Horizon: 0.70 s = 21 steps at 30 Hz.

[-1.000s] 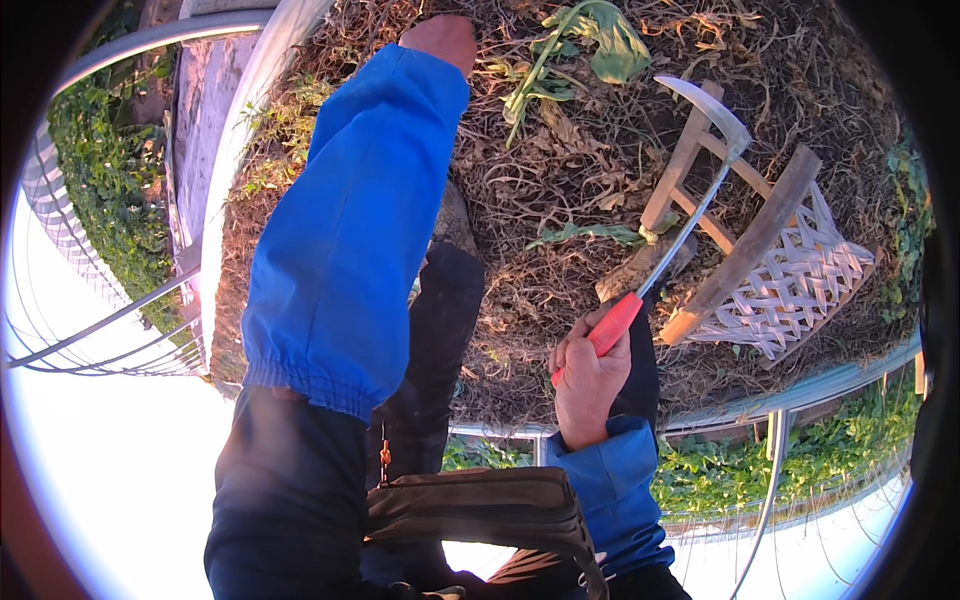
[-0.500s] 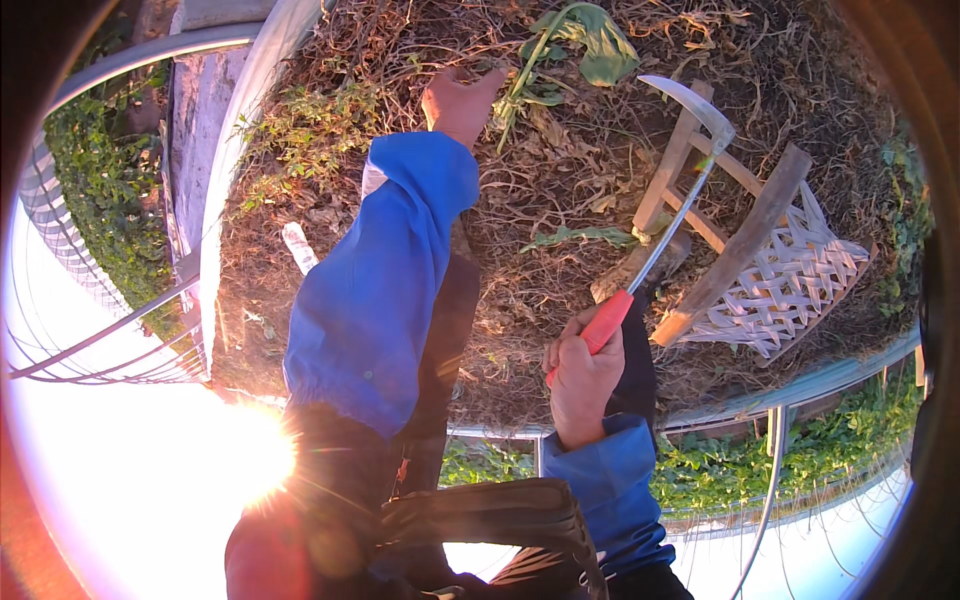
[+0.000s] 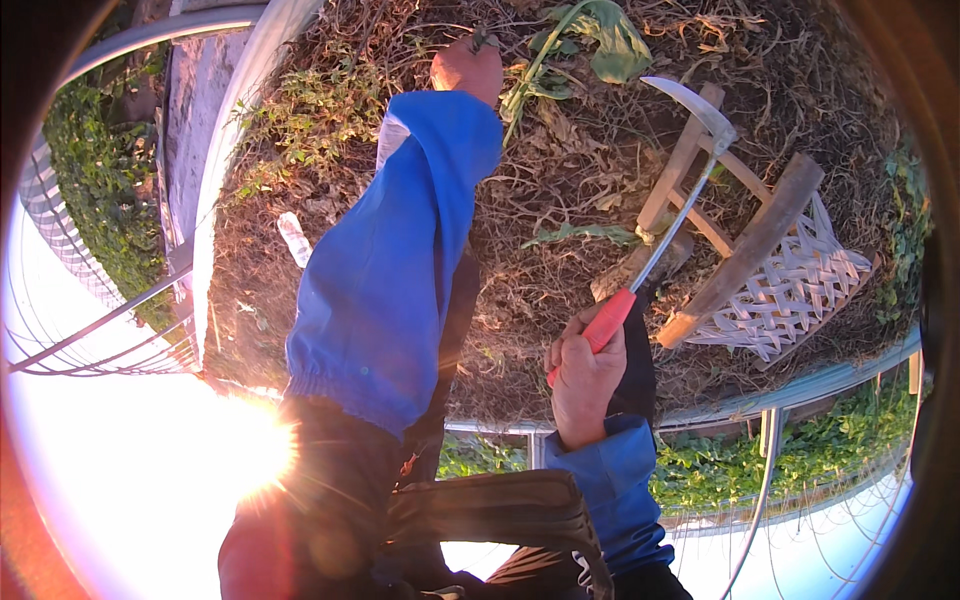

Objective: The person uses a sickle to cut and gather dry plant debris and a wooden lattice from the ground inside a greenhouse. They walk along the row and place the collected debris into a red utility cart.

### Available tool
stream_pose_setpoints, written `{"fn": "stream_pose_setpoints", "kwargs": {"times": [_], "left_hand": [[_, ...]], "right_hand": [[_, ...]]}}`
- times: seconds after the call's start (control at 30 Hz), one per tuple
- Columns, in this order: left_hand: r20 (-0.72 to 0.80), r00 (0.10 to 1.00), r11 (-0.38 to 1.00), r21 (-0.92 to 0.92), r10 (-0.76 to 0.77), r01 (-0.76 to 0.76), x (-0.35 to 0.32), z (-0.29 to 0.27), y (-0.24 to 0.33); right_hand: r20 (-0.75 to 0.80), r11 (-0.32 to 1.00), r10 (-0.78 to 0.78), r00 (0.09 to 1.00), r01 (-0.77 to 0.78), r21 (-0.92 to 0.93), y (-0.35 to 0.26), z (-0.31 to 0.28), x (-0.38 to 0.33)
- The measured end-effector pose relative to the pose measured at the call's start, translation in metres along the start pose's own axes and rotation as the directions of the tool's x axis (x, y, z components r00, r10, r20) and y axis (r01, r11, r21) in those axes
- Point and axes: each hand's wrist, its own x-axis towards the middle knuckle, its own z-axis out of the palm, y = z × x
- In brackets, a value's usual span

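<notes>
A bed of dry stems (image 3: 530, 320) fills the frame's centre and top. A wooden stool (image 3: 742, 252) with a woven seat stands tilted at right. Your sickle (image 3: 660, 246) slants upward right of centre, blade tip pointing left beside the stool. A limp leafy plant (image 3: 615, 50) lies at upper centre. Your left hand (image 3: 468, 72) is just left of it; whether its fingers grip anything cannot be told. Your right hand (image 3: 587, 380) has its fingers clamped around the red handle. Advised: hold it firmly, edge well clear of the left hand.
</notes>
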Motion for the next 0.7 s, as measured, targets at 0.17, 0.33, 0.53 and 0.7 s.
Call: {"fn": "stream_pose_setpoints", "kwargs": {"times": [0.17,0.33,0.53,0.7], "left_hand": [[-0.009,1.0,0.994,-0.107,-0.029,0.028,0.008,0.006,-0.014],[0.125,0.992,0.99,-0.133,-0.025,0.042,-0.005,-0.006,-0.009],[0.187,0.977,0.973,-0.183,-0.104,0.139,-0.015,-0.02,-0.006],[0.184,0.981,0.993,-0.082,-0.065,0.081,0.002,-0.024,-0.03]], "right_hand": [[0.005,1.0,0.014,1.0,-0.014,-0.025,0.002,0.002,-0.001],[0.002,1.0,0.023,1.0,-0.023,-0.02,0.005,0.001,0.001],[0.006,0.998,0.055,0.998,-0.055,-0.011,0.003,0.002,0.004],[0.023,0.999,0.045,0.999,-0.044,-0.023,0.002,0.006,0.0]]}}
